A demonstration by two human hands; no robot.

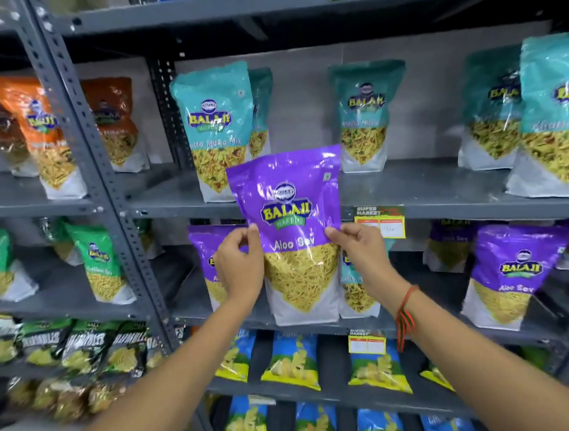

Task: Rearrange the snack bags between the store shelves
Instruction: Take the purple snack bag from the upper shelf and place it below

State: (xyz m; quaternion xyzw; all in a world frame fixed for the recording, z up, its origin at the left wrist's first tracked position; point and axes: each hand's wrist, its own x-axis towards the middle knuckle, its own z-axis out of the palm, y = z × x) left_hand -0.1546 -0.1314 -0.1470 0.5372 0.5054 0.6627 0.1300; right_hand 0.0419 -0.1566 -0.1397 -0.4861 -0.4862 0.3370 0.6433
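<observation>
A purple Aloo Sev bag (pixel 293 215) is held upright in front of the grey shelves, its top overlapping the upper shelf's edge (pixel 439 205). My left hand (pixel 241 266) grips its left side and my right hand (pixel 360 254) grips its right side. Behind it on the middle shelf stand another purple bag (pixel 203 251), partly hidden, and a teal bag (pixel 354 287) behind my right hand. Teal Khatta Mitha Mix bags (pixel 217 130) stand on the upper shelf. A further purple Aloo Sev bag (pixel 510 274) stands at the right.
Orange bags (pixel 45 134) and green bags (pixel 99 262) fill the left rack beyond a perforated grey upright (pixel 113 196). Blue-and-yellow chip bags (pixel 289 358) line the lower shelves. Yellow price tags (pixel 379 222) hang on the shelf edges. A gap lies on the upper shelf around (pixel 421 176).
</observation>
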